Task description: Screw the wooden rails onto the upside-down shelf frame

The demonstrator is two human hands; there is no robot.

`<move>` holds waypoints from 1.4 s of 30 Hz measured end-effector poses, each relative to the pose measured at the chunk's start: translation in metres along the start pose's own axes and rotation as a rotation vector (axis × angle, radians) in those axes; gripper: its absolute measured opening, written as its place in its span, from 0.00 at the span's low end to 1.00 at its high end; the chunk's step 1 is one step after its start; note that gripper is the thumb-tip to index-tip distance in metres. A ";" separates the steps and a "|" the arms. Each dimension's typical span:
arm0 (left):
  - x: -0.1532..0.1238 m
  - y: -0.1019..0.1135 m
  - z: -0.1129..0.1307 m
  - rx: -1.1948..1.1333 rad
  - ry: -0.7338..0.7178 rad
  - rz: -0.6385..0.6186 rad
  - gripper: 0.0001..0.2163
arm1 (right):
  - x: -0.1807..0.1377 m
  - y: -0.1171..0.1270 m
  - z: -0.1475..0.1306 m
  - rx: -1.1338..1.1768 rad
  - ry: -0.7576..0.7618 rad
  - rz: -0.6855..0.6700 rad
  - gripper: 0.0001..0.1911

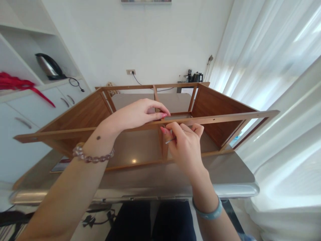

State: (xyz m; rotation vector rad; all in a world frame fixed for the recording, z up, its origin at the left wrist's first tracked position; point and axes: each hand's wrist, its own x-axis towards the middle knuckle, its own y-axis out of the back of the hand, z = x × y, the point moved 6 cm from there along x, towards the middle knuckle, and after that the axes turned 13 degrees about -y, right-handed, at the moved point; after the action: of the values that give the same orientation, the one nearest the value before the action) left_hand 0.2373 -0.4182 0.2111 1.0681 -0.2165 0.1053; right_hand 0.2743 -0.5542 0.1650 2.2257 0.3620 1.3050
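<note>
A brown wooden furniture frame [220,118] with side panels and a middle divider lies on the table. My left hand [136,115] reaches over its near top rail, close to the divider joint. Its fingers are bent against the wood, with thumb and fingertips close together; the palm side is hidden. Just in front of that joint, my right hand [184,140] is closed around a thin metal rod [170,141] that looks like a hex key. Only a short end of the rod shows; its working end is hidden by the fingers and rail.
The frame spans most of the grey table [142,177], which has a rounded metallic front edge. A flat printed item [61,164] lies under its left end. Shelving with a kettle [48,67] and red ribbon [17,83] stands left; white curtains [283,134] hang right.
</note>
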 end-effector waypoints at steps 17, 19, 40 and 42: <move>-0.005 -0.001 0.000 -0.072 0.003 0.075 0.16 | 0.002 0.007 -0.005 -0.149 -0.093 0.013 0.16; -0.006 -0.001 0.001 -0.032 0.000 0.060 0.16 | 0.003 0.008 -0.006 -0.131 -0.093 0.014 0.16; -0.013 -0.001 0.017 -0.029 -0.059 0.033 0.23 | 0.006 0.019 0.004 -0.135 -0.206 0.099 0.14; -0.013 -0.001 0.018 -0.009 -0.058 0.021 0.23 | 0.008 0.020 0.008 -0.132 -0.239 0.099 0.17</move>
State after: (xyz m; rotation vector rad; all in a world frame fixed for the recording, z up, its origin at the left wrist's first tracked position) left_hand 0.2222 -0.4339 0.2157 1.0612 -0.2803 0.0925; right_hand 0.2849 -0.5691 0.1791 2.2777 0.0752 1.0620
